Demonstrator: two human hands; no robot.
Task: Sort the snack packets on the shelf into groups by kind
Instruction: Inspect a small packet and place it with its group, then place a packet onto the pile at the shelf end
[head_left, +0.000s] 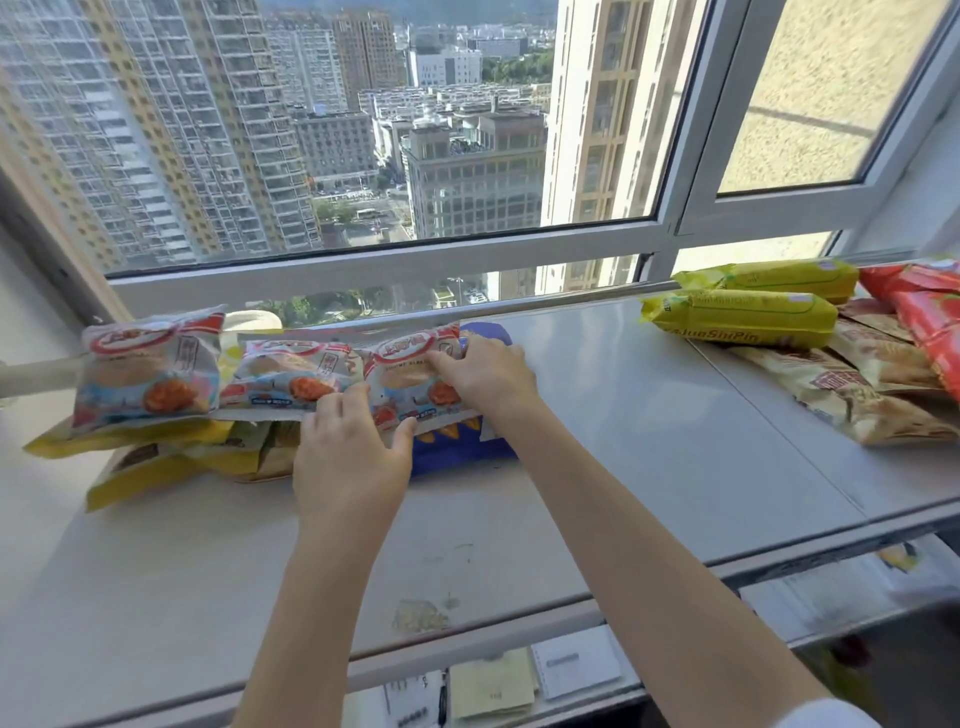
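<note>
I see both hands on the rightmost of three matching white-and-red packets (415, 382), which stand in a row along the shelf (623, 415) at about 10 o'clock from the view centre, leaning on the metal rail (545, 304).

Left hand (353, 457): fingers extended and spread, thumb against the packet's lower edge, fingertips on its left side. The grip reads as released, pressing flat rather than curled.

Right hand (488, 379): fingers laid across the packet's upper right corner, slightly bent. I cannot tell whether they pinch it.

A blue packet (457, 447) lies beneath. Yellow packets (743, 317), red packets (930, 317) and tan packets (857, 395) sit at 2 o'clock, well apart.
</note>
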